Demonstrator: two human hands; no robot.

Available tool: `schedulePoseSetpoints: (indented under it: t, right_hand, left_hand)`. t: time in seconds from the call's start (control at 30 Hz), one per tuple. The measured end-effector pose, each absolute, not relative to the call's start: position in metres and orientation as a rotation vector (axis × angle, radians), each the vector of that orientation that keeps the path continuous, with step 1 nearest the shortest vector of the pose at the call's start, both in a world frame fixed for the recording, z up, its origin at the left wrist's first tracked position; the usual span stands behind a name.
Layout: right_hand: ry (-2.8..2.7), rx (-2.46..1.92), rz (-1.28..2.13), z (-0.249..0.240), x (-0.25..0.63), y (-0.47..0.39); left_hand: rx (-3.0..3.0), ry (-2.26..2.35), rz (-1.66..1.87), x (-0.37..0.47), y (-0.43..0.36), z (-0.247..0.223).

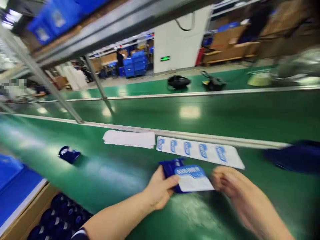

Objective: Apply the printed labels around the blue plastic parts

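My left hand is closed around a dark blue item, whose exact kind I cannot make out. Against its front lies a white and blue label, with my left thumb pressing on its left edge. At the label's right corner, my right hand has its fingers pinched together, slightly blurred. Just beyond both hands is a white sheet of blue-printed labels. A pile of plain white sheets lies to its left.
A small dark blue object rests on the green bench at left. Below, a carton holds several dark blue round items. Dark blue fabric-like material lies at right. A metal post rises from the bench divider; an overhead shelf crosses above.
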State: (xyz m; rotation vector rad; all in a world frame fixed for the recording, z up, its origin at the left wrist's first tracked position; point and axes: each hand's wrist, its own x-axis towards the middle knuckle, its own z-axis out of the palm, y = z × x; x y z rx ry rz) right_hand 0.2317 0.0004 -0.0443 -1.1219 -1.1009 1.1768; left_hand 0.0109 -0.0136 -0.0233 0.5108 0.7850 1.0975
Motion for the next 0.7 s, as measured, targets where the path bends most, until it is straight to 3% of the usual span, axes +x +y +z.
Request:
schedulePoseSetpoints:
  t: [0.7]
  right_hand:
    - [-1.623,-1.085,0.831,-0.001,0.208,-0.021]
  left_hand:
    - [0.722,0.837,0.950,0.005,-0.002,-0.014]
